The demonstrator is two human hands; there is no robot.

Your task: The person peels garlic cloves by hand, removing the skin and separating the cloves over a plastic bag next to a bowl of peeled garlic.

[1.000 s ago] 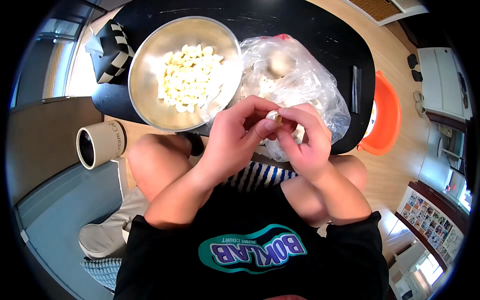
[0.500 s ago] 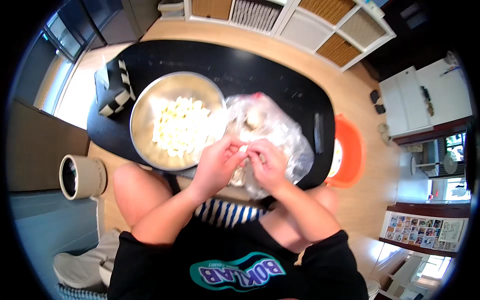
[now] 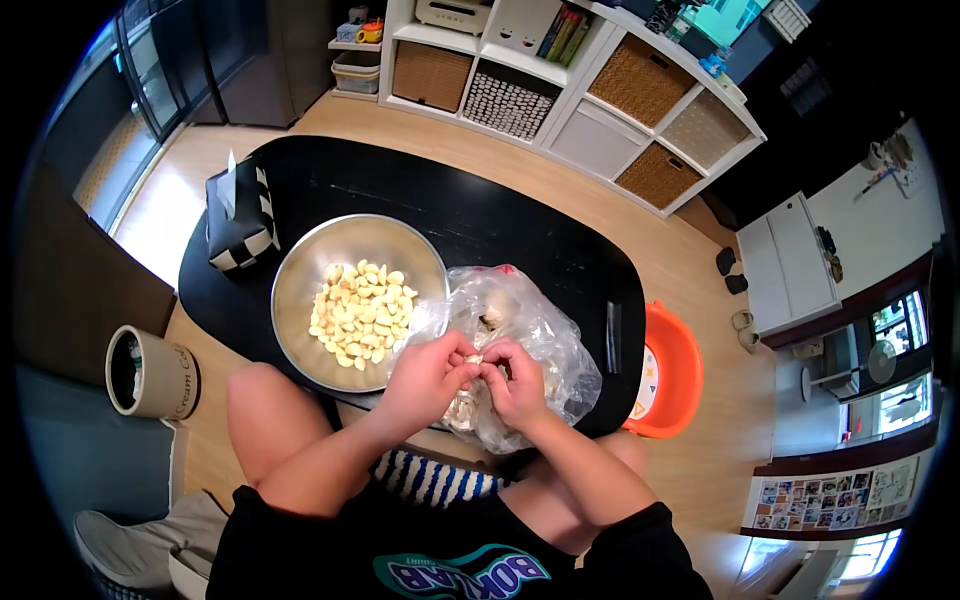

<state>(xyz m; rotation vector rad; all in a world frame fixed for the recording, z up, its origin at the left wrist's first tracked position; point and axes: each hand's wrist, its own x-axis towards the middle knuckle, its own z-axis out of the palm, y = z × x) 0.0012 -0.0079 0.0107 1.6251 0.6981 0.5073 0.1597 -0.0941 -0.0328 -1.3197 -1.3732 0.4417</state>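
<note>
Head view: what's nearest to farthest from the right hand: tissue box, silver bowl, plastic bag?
From the right hand:
1. Plastic bag, overlapped by it
2. Silver bowl, to its left
3. Tissue box, farther left and forward

The bowl is metal with a soft brushed sheen, the cloves in it smooth and pale. Thin, crinkled clear plastic with glossy glints makes up the bag. The black tabletop looks smooth, lightly scuffed. The orange tub is smooth plastic; the tissue, soft paper; the shirt, matt black cloth; the floor, smooth wood or wood-look; one basket, rough and woven.
</note>
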